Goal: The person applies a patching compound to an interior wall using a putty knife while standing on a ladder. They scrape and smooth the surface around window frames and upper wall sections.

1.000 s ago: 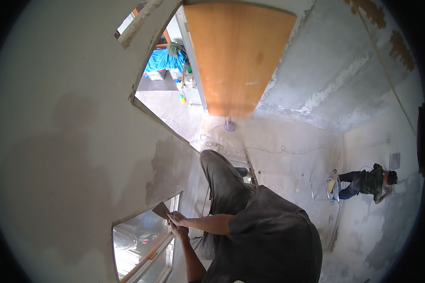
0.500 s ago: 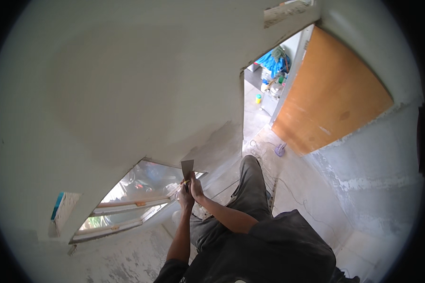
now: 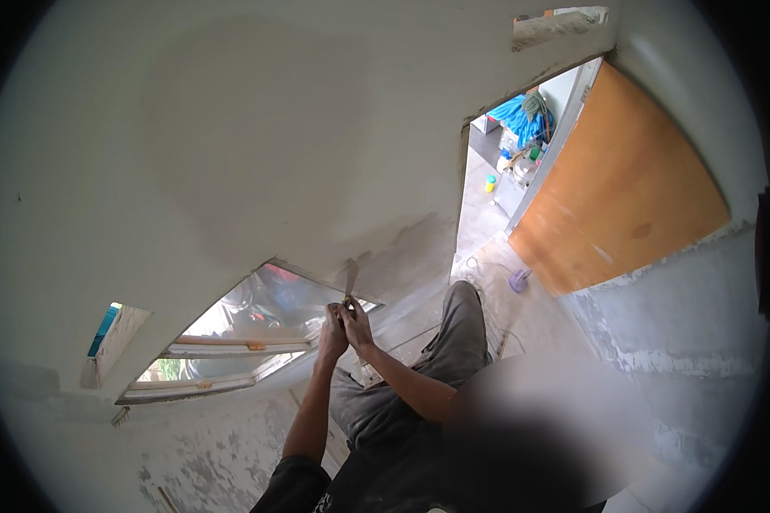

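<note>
Both hands are together in front of my body, closed on the handle of a putty knife (image 3: 351,278). Its grey blade sticks up past the fingers, seen partly on edge, with a bit of yellow at its base. My left hand (image 3: 334,332) wraps the handle from the left; my right hand (image 3: 357,326) presses against it from the right, and the fingers hide most of the grip. Behind the blade is the plastered wall (image 3: 257,171), with a darker damp-looking area and a rough grey patch (image 3: 406,248). I cannot tell whether the blade touches the wall.
A window (image 3: 252,346) opens in the wall beside my hands, and a small opening (image 3: 115,342) lies farther left. To the right, an orange door (image 3: 629,188) stands by a doorway with a blue cloth (image 3: 524,120) beyond. A purple object (image 3: 519,280) and a cord lie on the floor.
The blade has turned from broadside to nearly edge-on, and the hands have shifted slightly up. My view has swung a little, moving the door and window across the picture.
</note>
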{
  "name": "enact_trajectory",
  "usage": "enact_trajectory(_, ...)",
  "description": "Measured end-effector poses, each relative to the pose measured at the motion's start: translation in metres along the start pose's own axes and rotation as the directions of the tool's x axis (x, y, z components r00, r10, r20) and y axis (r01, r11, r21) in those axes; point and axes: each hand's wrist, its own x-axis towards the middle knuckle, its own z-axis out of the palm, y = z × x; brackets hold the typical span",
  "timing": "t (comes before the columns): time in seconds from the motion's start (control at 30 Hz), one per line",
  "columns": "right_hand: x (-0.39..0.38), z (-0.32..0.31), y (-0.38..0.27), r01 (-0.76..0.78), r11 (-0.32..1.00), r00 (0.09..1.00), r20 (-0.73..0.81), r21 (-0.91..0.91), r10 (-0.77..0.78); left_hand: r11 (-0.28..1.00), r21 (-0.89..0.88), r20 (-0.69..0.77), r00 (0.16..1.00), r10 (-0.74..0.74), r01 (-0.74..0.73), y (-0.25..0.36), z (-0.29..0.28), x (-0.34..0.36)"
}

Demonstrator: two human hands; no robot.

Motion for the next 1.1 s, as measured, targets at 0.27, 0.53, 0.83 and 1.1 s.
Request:
enact_trajectory(0.27,-0.004,0.017,0.005,0.032,0.976,0.992,-0.130,0.215,-0.004,0.976,0.132,0.272,0.953,0.134,-0.175,0.094,-0.112,0.032)
enact_trajectory(0.53,0.010,0.040,0.018,0.050,0.987,0.913,-0.395,-0.152,-0.107,0.228,0.602,0.132,0.377,0.917,-0.765,0.272,-0.214,0.117)
enact_trajectory(0.83,0.015,0.025,0.030,0.109,0.913,0.893,-0.365,-0.392,-0.263,0.026,0.570,0.214,0.179,0.960,-0.821,0.263,-0.238,0.157)
enact_trajectory(1.1,0.022,0.015,0.023,0.118,0.910,0.886,-0.372,-0.398,-0.278,0.007,0.567,0.214,0.156,0.964,-0.824,0.272,-0.226,0.165)
